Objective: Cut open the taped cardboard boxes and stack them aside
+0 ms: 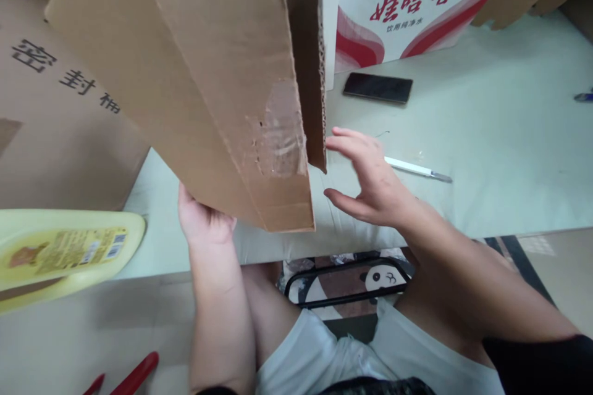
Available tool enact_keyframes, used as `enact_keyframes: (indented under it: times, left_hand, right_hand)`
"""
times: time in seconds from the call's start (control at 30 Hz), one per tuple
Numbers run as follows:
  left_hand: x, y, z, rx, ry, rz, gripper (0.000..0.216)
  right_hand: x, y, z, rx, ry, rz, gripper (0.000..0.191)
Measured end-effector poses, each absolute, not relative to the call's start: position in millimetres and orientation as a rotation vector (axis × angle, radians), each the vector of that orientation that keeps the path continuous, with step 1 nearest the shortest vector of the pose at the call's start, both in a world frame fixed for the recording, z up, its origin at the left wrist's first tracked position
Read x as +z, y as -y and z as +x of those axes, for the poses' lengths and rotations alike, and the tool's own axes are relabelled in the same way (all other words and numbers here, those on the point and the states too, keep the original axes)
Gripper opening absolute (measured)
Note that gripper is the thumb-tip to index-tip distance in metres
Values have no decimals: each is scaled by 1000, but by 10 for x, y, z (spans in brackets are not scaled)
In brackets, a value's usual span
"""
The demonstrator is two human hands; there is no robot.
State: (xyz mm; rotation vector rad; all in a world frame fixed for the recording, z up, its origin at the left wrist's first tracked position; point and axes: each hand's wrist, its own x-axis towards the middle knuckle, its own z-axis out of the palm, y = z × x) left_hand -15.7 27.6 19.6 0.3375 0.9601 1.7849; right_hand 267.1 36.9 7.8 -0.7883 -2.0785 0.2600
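A brown cardboard box (199, 74) stands tilted in front of me, its lower edge over the table's near side. My left hand (204, 219) grips it from below at the left, and most of those fingers are hidden behind the cardboard. A patch of clear tape (282, 129) sticks to the face towards me, with torn spots beside it. To the right, a flap (315, 74) with a corrugated edge stands apart from that face. My right hand (365, 179) is open, thumb and fingers spread, its fingertips at or very near the flap's edge. It holds nothing.
On the pale green table (509, 154) lie a black phone (377, 87) and a white pen-like knife (417, 170). A white and red carton (417, 12) stands behind. A large printed carton (55, 99), yellow bottle (69, 253) and red handles (134, 373) are at left.
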Motion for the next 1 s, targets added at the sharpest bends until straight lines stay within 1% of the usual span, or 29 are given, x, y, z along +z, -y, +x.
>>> enact_keyframes:
  times: [0.07, 0.13, 0.2, 0.27, 0.4, 0.53, 0.63, 0.73, 0.83, 0.87, 0.93, 1.0]
  left_hand:
    - [187, -278, -163, 1786, -980, 285, 38]
    - [170, -279, -179, 1777, -986, 251, 37]
    - [155, -279, -193, 1764, -980, 278, 38]
    - [152, -278, -193, 1757, -979, 319, 39]
    - [182, -280, -158, 1760, -1019, 267, 43]
    - [171, -278, -96, 1730, -1017, 287, 44]
    - [123, -271, -37, 1718, -1019, 306, 43]
    - [110, -267, 15, 1725, -1000, 312, 42]
    - [157, -272, 41, 1721, -966, 264, 43]
    - [174, -276, 41, 1732, -956, 238, 44]
    - [193, -284, 29, 1786, -951, 209, 47]
    - [187, -289, 9, 1864, -970, 240, 48]
  right_hand:
    - [98, -356, 2659, 225, 1912, -753, 65]
    - [123, -343, 2646, 202, 1870, -770, 59]
    - [130, -337, 2626, 215, 1918, -825, 53]
    - [113, -337, 2604, 253, 1959, -845, 52]
    - [54, -326, 2579, 273, 2046, -903, 44]
    - [22, -313, 2565, 294, 2103, -1013, 51]
    - [9, -319, 2534, 350, 2108, -964, 48]
    - [-3, -305, 2498, 338, 2005, -982, 38]
    - [8, -262, 2480, 239, 1834, -1069, 13]
    - [22, -249, 2480, 192, 1795, -1072, 11]
    - [65, -237, 2490, 152, 1804, -1014, 20]
    - [121, -245, 2510, 239, 1852, -929, 18]
